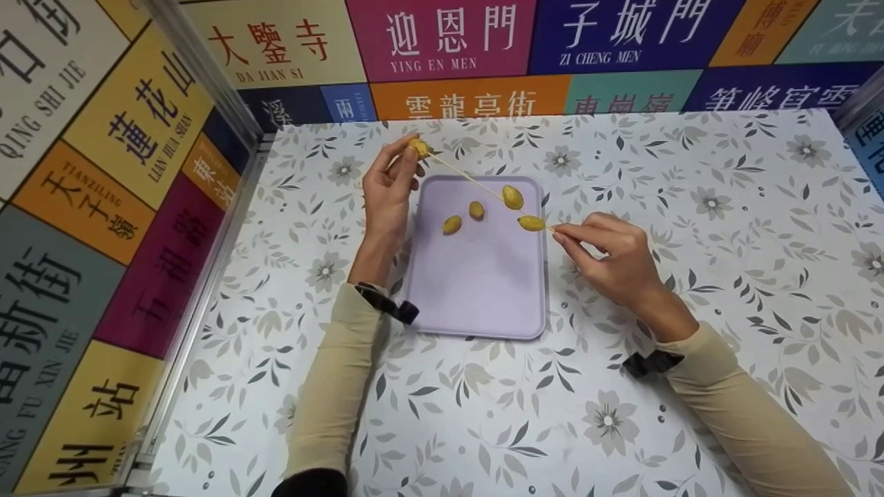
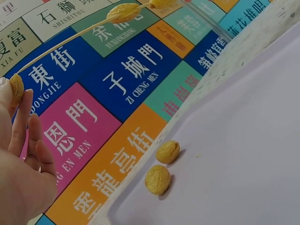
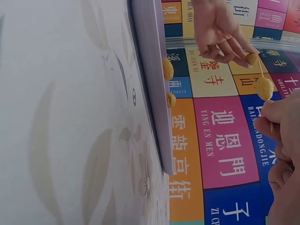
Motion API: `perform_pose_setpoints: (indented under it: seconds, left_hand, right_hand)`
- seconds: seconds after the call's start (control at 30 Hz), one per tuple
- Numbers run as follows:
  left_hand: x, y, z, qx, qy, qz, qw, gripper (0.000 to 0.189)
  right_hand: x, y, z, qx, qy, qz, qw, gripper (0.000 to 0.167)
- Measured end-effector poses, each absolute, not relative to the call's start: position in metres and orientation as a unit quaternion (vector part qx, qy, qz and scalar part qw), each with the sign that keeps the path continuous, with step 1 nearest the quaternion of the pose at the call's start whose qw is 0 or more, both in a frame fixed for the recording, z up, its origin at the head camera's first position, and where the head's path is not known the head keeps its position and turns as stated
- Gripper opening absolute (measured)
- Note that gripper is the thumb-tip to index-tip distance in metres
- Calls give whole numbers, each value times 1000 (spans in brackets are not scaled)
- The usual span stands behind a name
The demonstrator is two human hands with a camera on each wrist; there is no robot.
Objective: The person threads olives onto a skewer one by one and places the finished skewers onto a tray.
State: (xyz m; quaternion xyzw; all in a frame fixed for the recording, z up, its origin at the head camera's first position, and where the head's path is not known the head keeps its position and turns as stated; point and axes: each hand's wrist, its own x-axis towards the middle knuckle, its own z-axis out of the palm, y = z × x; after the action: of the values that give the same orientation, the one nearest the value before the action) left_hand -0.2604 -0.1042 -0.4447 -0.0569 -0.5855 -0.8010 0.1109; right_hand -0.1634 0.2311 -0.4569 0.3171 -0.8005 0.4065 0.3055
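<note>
A thin wooden skewer (image 1: 464, 174) slants above the far part of a lilac tray (image 1: 476, 290). My right hand (image 1: 611, 255) pinches its near end between thumb and forefinger. Threaded near that end are two yellow, wrinkled, olive-like fruits, one (image 1: 511, 197) above the other (image 1: 531, 223). Up at the far tip, my left hand (image 1: 392, 183) holds another yellow olive-like fruit (image 2: 17, 89) between thumb and fingers. The tip meets this fruit; how deep it goes in, I cannot tell. Two loose fruits, one (image 1: 452, 225) left of the other (image 1: 476, 210), lie on the tray.
The tray lies on a table (image 1: 608, 373) covered in a grey floral print. Panels with coloured signs stand behind (image 1: 449, 41) the table and along its left side (image 1: 117, 172). Dark camera straps circle both wrists.
</note>
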Motion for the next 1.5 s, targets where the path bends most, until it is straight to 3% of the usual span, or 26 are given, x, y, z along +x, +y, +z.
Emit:
perform_pose_setpoints:
  seconds: [0.33, 0.63, 1.5]
  left_hand:
    - [-258, -105, -443, -83, -582, -804, 90, 35]
    - [-257, -102, -446, -106, -588, -795, 103, 29]
    - [-250, -86, -447, -102, -601, -787, 96, 29]
  right_hand:
    - [-165, 231, -457, 325, -799, 408, 299, 19]
    - [-165, 232, -459, 322, -797, 416, 295, 19]
    - [-169, 235, -464, 297, -803, 424, 297, 17]
